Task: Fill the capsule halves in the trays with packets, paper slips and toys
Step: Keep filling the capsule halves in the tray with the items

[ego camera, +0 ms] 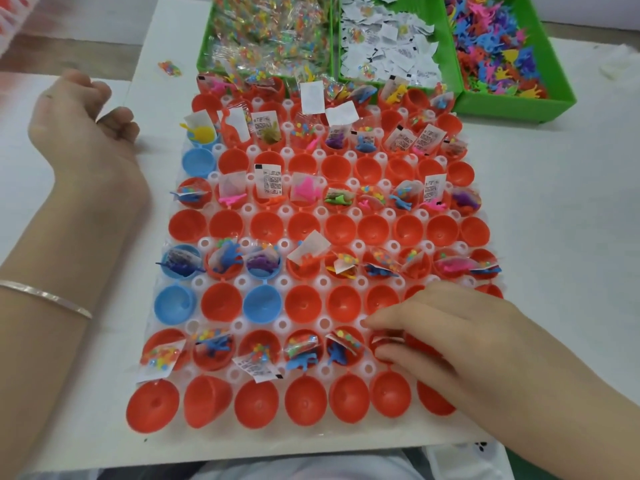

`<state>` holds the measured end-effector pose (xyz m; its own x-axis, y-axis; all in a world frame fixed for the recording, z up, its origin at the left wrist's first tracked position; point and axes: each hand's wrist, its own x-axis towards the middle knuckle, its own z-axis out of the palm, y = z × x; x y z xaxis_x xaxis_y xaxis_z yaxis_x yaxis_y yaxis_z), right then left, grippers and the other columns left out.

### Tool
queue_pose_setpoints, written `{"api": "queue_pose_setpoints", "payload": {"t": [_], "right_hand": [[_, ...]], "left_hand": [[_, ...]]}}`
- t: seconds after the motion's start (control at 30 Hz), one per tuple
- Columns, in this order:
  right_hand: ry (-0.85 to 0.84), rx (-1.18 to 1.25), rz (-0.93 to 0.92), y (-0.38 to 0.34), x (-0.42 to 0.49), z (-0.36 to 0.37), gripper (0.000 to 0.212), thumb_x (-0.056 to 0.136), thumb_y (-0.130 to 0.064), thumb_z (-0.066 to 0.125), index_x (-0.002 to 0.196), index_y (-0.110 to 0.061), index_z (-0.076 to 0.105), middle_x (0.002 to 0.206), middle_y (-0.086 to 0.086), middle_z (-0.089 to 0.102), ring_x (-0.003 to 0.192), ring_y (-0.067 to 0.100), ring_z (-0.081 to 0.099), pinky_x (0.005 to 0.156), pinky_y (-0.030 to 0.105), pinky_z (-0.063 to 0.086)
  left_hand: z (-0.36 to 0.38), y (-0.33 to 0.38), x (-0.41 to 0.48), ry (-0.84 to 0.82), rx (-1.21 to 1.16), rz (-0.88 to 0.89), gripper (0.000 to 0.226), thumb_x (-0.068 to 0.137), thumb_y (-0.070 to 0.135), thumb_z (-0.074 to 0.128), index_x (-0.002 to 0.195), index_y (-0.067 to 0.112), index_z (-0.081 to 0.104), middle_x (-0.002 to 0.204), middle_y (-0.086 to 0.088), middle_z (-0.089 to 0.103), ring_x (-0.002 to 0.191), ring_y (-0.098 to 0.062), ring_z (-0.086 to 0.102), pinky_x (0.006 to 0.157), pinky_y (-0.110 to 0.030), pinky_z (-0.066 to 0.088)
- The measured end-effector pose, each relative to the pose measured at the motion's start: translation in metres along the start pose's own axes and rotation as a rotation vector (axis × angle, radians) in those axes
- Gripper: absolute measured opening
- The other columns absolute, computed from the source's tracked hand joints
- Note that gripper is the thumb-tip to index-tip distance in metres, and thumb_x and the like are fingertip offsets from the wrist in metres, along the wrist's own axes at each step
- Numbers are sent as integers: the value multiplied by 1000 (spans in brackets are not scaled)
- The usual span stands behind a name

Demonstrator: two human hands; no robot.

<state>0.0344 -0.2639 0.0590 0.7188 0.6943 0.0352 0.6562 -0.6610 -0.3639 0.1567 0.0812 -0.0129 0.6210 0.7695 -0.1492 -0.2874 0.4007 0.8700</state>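
Note:
A white tray (282, 152) holds rows of red and a few blue capsule halves (304, 306). Alternate rows carry bead packets (161, 356), paper slips (268, 180) and small plastic toys (221, 346); the rows between are empty. My right hand (440, 327) rests palm down on the second-nearest row at the right, fingertips at a red capsule half (384, 341), pinching something small that I cannot make out. My left hand (83, 123) lies loosely curled on the table left of the tray, holding nothing visible.
Three green bins stand behind the tray: bead packets (263, 32), paper slips (388, 43), coloured toys (498, 50). One loose bead packet (169, 68) lies on the white board left of the bins. A silver bangle (45, 296) circles my left forearm.

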Motion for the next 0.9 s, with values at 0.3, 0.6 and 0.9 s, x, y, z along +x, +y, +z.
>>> {"api": "queue_pose_setpoints", "payload": {"t": [0.3, 0.6, 0.9], "right_hand": [[-109, 210, 25, 6, -4, -12, 32, 79, -53, 63, 106, -37, 68, 91, -24, 59, 87, -9, 55, 78, 8, 43], [261, 356, 138, 45, 7, -60, 27, 81, -68, 59, 100, -51, 65, 87, -19, 62, 68, 8, 53, 66, 11, 40], [788, 534, 441, 153, 67, -91, 4, 81, -32, 69, 82, -36, 71, 73, -16, 68, 65, 4, 56, 58, 13, 47]], "left_hand": [[6, 10, -14, 9, 24, -47, 15, 89, 3, 46, 90, 14, 57, 74, 5, 60, 52, -12, 52, 56, -19, 42], [11, 10, -14, 30, 111, -62, 16, 85, 7, 48, 87, 18, 59, 76, 6, 60, 53, -10, 53, 58, -20, 44], [79, 70, 0, -261, 179, -8, 19, 90, 17, 49, 83, 30, 61, 70, 21, 61, 59, 1, 57, 57, -13, 43]]}}
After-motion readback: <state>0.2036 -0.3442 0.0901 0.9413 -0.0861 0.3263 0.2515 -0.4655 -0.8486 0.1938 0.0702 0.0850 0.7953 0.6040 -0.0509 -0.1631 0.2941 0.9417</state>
